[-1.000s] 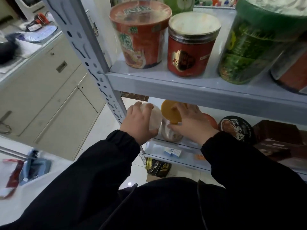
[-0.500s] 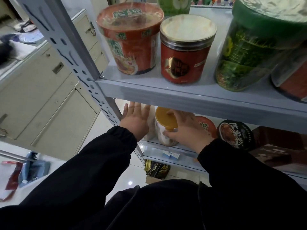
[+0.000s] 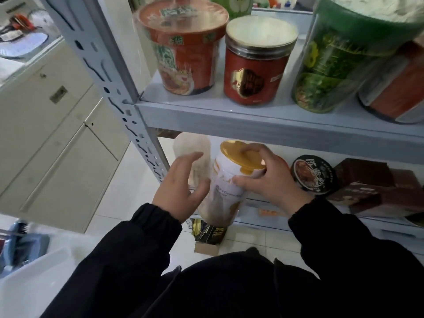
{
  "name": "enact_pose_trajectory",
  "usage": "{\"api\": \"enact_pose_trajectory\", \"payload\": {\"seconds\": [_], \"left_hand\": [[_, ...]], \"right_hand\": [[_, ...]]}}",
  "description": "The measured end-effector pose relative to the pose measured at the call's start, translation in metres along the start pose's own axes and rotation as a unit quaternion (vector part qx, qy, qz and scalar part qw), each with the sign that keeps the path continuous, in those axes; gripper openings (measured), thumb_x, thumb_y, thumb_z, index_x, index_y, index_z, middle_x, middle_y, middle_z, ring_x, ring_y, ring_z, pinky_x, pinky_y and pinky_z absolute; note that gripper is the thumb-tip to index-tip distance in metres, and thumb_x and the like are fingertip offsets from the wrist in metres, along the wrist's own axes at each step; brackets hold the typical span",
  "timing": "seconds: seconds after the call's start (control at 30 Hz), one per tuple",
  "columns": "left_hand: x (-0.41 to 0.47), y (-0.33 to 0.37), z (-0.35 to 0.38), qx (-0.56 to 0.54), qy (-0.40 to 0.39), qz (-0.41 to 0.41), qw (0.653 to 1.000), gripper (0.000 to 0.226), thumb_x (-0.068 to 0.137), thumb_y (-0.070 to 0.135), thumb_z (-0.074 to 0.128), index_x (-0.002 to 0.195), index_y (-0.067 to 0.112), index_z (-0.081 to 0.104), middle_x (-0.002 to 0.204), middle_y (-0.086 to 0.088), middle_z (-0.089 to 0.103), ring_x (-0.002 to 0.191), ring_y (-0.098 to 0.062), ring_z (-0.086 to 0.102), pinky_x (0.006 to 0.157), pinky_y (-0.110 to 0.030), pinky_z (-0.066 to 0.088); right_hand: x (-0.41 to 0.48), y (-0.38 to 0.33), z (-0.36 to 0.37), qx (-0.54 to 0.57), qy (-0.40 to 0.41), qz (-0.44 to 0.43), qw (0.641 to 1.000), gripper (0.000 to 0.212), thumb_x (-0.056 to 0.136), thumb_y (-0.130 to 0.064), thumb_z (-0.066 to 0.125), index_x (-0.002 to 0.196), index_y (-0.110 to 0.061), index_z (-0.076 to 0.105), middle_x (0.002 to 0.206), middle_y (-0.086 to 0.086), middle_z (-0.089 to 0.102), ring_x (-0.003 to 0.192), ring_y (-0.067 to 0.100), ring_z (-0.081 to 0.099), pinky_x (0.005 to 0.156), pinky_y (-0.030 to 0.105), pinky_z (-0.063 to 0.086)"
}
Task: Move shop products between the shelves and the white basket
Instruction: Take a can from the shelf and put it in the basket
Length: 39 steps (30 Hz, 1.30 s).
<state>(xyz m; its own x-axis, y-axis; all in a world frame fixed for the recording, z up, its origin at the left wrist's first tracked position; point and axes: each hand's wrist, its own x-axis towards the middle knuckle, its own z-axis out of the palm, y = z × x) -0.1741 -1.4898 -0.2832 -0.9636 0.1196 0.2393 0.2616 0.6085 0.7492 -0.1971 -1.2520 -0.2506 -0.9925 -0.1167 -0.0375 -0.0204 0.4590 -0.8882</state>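
Out from the lower shelf (image 3: 252,220) comes the yellow-lidded jar (image 3: 226,191), now tilted and nearer the person than half a second ago.
The right hand (image 3: 273,180) grips it by the lid and upper wall, thumb on the label; the left hand (image 3: 181,189) is open, fingers spread, just beside the jar, in front of a pale container (image 3: 192,146) on that shelf.

Blurred Chinese characters on the black bowl lid (image 3: 314,174); illegible script on the yellow-lidded can (image 3: 226,191).
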Motion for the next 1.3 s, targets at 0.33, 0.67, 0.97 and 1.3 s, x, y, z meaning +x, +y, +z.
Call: {"api": "enact_pose_trajectory", "payload": {"seconds": [0.33, 0.67, 0.97, 1.3], "left_hand": [[-0.053, 0.008, 0.002, -0.449, -0.16, -0.213, 0.853, 0.095, 0.065, 0.067, 0.087, 0.144, 0.03, 0.049, 0.137, -0.007, 0.066, 0.127, -0.033, 0.062, 0.108, -0.061, 0.046], [-0.081, 0.017, -0.021, -0.373, -0.075, -0.177, 0.908, 0.074, 0.069, 0.056, 0.077, 0.136, 0.05, 0.046, 0.118, 0.014, 0.069, 0.105, -0.004, 0.069, 0.081, -0.024, 0.059], [-0.109, 0.005, -0.034, -0.416, -0.006, -0.224, 0.881, 0.045, 0.088, 0.052, 0.06, 0.133, 0.051, 0.059, 0.132, 0.015, 0.066, 0.121, -0.013, 0.065, 0.103, -0.046, 0.052], [-0.112, 0.008, -0.022, -0.52, -0.055, -0.304, 0.796, 0.057, 0.079, 0.031, 0.054, 0.136, 0.036, 0.056, 0.12, -0.011, 0.073, 0.103, -0.036, 0.072, 0.09, -0.057, 0.058]], "right_hand": [[-0.035, -0.015, 0.059, 0.401, -0.008, 0.107, 0.91, 0.063, 0.069, -0.03, 0.073, 0.127, -0.012, 0.058, 0.111, 0.014, 0.072, 0.101, 0.03, 0.069, 0.091, 0.049, 0.059], [-0.079, -0.022, 0.091, 0.455, -0.035, 0.197, 0.868, 0.071, 0.101, -0.057, 0.031, 0.14, -0.005, 0.059, 0.137, 0.022, 0.064, 0.131, 0.039, 0.059, 0.112, 0.056, 0.044], [-0.117, -0.014, 0.094, 0.353, 0.014, 0.203, 0.913, 0.032, 0.109, -0.012, 0.045, 0.133, -0.012, 0.066, 0.102, 0.006, 0.077, 0.088, 0.017, 0.073, 0.074, 0.04, 0.061], [-0.132, 0.002, 0.082, 0.384, -0.002, 0.18, 0.906, 0.039, 0.099, -0.01, 0.058, 0.136, -0.022, 0.061, 0.105, 0.008, 0.063, 0.107, 0.027, 0.064, 0.093, 0.058, 0.056]]}}
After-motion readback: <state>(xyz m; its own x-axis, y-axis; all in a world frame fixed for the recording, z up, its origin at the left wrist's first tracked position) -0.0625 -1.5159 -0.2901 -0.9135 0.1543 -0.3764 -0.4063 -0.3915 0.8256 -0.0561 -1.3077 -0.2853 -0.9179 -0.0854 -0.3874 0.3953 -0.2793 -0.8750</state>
